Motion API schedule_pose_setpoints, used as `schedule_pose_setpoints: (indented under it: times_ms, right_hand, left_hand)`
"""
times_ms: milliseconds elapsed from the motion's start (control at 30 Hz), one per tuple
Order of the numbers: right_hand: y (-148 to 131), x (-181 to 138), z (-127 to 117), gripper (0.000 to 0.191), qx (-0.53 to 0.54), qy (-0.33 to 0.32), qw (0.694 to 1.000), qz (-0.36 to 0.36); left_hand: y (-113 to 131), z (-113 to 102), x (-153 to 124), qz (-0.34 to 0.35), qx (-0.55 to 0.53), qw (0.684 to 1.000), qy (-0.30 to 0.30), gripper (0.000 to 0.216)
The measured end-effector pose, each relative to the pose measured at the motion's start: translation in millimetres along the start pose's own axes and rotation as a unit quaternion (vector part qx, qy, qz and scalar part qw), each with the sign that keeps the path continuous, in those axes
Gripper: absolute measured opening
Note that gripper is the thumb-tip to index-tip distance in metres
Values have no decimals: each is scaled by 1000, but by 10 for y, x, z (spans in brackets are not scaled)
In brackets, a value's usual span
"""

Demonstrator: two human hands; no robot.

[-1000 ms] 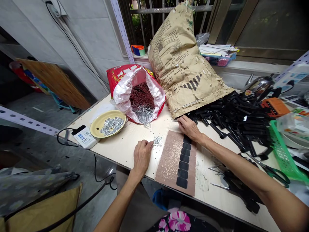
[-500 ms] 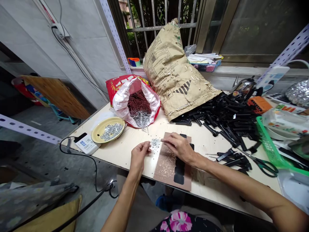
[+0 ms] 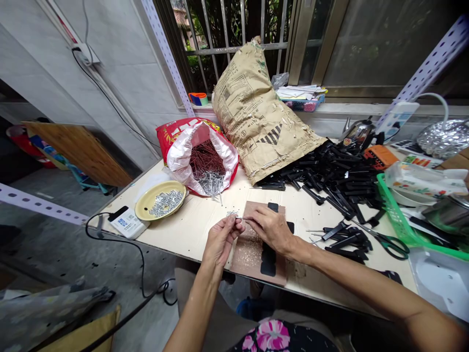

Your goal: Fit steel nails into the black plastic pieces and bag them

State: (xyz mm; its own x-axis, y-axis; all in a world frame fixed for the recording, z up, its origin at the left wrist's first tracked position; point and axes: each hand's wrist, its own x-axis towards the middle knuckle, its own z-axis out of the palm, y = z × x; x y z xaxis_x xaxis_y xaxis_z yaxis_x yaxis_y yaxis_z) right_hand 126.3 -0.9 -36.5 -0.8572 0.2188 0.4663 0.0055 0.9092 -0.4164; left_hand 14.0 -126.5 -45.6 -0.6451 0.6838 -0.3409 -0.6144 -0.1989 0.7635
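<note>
My left hand point(image 3: 221, 238) and my right hand point(image 3: 269, 228) meet over the left edge of a brown board point(image 3: 252, 250) that carries a row of black pads. Both are pinched together at the fingertips. My right hand holds a thin metal pin point(image 3: 239, 217) that points left toward my left fingers. My left fingers are closed on something too small to make out. A small heap of silvery bits point(image 3: 231, 213) lies on the table just beyond my hands.
A yellow dish of silvery bits point(image 3: 161, 201), a red and white bag of metal pins point(image 3: 205, 156), a torn brown paper sack point(image 3: 256, 117), a pile of black plastic parts point(image 3: 340, 171), scissors point(image 3: 388, 240), a green basket point(image 3: 399, 220) and a white charger point(image 3: 126, 222) crowd the table point(image 3: 190, 220).
My right hand came from the far side of the board to its left edge with a pin. My left hand lifted off the table and its fingertips met the right hand's.
</note>
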Motion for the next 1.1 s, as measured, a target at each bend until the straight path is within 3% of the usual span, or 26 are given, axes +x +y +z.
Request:
schedule_pose_setpoints:
  times_ms: [367,533,667,833,1100]
  right_hand:
    - [-22,-55,-3,23,-115,25,993,2]
    - [6,-77,3,21,-7,-18,998,61]
    - [27,-86,31,19,59,-15,995,84]
    - [94,-49,38,30,203,-75,965,149]
    - [308,-310,-199,19,91,-41,989,110]
  left_hand:
    - [-90,97,-28,103,112,987,41,31]
    - [-115,87,-6,116,137,983,44,30]
    - [-133,74,6,127,164,977,46,30]
    - [-164,54,1,145,210,966,45,31]
    - [-320,32,0,97,252,963,6,43]
